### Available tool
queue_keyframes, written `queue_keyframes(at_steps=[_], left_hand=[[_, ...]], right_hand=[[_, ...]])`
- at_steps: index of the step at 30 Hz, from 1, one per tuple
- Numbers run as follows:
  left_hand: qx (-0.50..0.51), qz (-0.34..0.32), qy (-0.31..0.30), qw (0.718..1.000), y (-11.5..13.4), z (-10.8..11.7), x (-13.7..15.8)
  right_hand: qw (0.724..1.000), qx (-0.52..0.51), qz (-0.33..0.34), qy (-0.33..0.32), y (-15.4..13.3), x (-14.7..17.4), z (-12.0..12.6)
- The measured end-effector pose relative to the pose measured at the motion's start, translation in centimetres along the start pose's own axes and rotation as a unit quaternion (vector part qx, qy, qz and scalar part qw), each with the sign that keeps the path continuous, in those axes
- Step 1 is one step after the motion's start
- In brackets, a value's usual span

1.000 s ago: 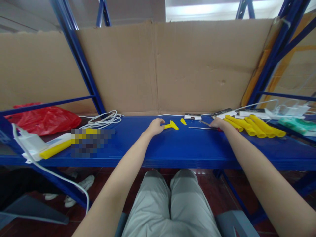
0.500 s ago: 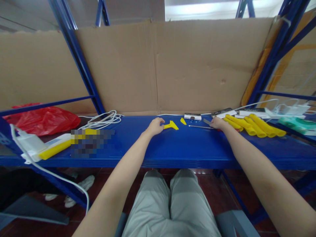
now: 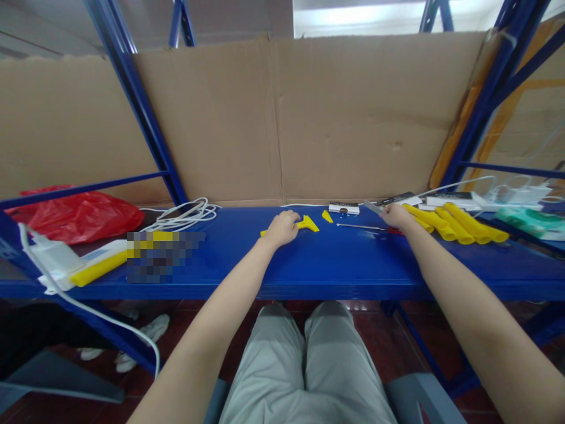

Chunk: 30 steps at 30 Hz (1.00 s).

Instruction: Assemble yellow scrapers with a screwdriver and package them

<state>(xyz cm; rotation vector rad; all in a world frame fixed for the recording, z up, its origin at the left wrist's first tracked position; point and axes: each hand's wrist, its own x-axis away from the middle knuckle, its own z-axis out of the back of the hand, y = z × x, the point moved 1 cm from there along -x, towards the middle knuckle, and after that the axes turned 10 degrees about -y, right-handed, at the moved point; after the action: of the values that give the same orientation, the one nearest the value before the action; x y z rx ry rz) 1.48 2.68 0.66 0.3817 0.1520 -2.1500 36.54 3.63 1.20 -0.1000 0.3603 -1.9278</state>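
On the blue shelf top (image 3: pixel 326 259), my left hand (image 3: pixel 283 228) is closed over the handle of a yellow scraper-shaped tool (image 3: pixel 310 224). Its flared head points right, and the handle's end shows left of the hand. My right hand (image 3: pixel 397 216) grips a thin, flat, greyish blade (image 3: pixel 373 206), raised and pointing left. Below that hand lies a screwdriver (image 3: pixel 359 227) with a long metal shaft and a red handle, partly hidden. A small yellow wedge-shaped piece (image 3: pixel 327 216) rests between the hands, near a small black-and-white box (image 3: pixel 344 208).
Several yellow tubular pieces (image 3: pixel 457 224) lie right of my right hand, with white boxes (image 3: pixel 450 201) and cables behind. Coiled white cable (image 3: pixel 189 215), a red plastic bag (image 3: pixel 83 215) and a yellow roll (image 3: pixel 99 268) are left. Cardboard (image 3: pixel 282 118) stands behind.
My left hand has slid right along the yellow tool and closed over its handle, exposing the handle's left end. My right hand has lifted slightly rightward, raising the blade off the shelf.
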Motion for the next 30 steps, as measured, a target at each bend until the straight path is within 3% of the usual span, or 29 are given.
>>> queue_keyframes(at_steps=[5, 9, 14, 19, 25, 30], left_hand=[[-0.036, -0.007, -0.062, 0.997, 1.1, -0.7, 0.4], [-0.053, 0.017, -0.099, 0.994, 1.0, -1.0, 0.4], [-0.065, 0.034, -0.119, 0.99, 0.9, -0.9, 0.4], [-0.06, 0.013, -0.116, 0.991, 1.1, -0.6, 0.6], [-0.039, 0.012, -0.105, 0.994, 1.0, -0.3, 0.6], [-0.003, 0.013, -0.084, 0.996, 0.5, 0.0, 0.6]], right_hand=[[0.989, -0.079, 0.083, 0.097, -1.3, 0.5, 0.2], [0.97, -0.14, 0.161, 0.114, -4.7, 2.0, 0.2], [0.958, -0.192, 0.211, 0.022, -10.7, 4.1, 0.1], [0.952, -0.225, 0.203, -0.053, -14.6, 5.7, -1.1], [0.92, -0.336, 0.192, -0.066, -14.5, 6.8, -2.8], [0.848, -0.438, 0.171, -0.242, -13.4, 7.2, -3.0]])
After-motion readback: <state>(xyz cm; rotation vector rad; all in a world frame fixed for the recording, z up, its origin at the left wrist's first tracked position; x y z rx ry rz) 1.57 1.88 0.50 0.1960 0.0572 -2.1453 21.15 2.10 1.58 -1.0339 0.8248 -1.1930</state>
